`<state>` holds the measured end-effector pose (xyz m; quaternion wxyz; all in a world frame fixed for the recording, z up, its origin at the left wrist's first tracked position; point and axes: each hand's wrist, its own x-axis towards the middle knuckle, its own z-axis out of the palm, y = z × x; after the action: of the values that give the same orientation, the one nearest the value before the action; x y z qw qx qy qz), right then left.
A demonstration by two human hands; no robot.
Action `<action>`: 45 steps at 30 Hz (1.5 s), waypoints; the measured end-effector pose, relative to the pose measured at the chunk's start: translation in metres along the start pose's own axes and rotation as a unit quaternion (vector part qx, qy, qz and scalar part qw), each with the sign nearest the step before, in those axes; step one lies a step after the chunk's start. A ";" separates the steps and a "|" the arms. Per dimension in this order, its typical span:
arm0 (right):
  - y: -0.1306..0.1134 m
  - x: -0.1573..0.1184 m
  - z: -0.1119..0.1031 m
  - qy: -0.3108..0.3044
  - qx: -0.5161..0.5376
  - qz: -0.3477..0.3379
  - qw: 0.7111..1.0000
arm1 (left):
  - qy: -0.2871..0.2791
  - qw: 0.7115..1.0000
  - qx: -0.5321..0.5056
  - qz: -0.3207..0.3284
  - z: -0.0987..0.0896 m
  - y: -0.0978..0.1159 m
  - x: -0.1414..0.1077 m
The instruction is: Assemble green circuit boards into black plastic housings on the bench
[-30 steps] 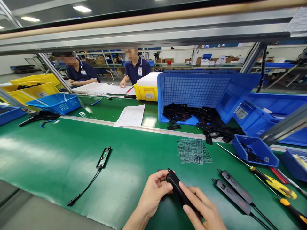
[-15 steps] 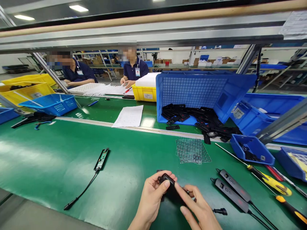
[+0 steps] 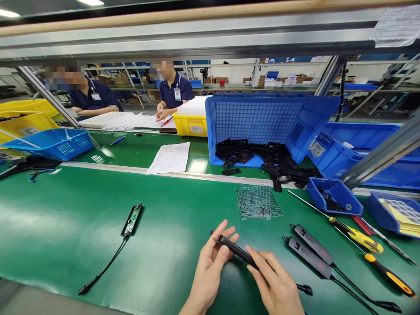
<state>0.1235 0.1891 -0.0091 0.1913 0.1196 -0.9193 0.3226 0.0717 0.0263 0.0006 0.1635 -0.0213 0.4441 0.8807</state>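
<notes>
Both hands grip a slim black device housing, turned so its narrow side faces up. My left hand holds the far end between thumb and fingers, with the fingertips spread behind it. At the near end, my right hand pinches the housing with thumb and fingers. A black cable plug shows just right of that hand; its link to the housing is hidden. To the left lies an open housing with a green circuit board and a cable. Two closed grey controllers with cables lie to the right.
Clear sheets with dark square frames lie ahead. Behind them, a tipped blue crate spills black covers. Screwdrivers and a small blue bin are at right. Paper lies behind; two people sit opposite.
The housing has been rotated from its broad face to its narrow side. My left fingers have spread a little, and the camera view has swung slightly right.
</notes>
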 end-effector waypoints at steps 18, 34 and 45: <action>0.026 -0.017 -0.037 -0.020 -0.237 -0.031 0.971 | 0.046 0.812 0.574 0.095 -0.068 0.053 0.018; -0.007 0.000 0.006 -0.153 0.509 0.239 0.813 | 0.049 0.759 0.640 0.110 -0.060 0.095 0.011; -0.016 0.016 -0.022 -0.056 0.637 0.413 0.648 | -0.053 0.538 0.831 0.130 -0.058 0.030 0.047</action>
<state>0.1206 0.1891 0.0221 -0.1365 -0.1626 -0.4506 0.8671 0.0114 -0.0232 -0.0195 0.0144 0.2286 0.9651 0.1273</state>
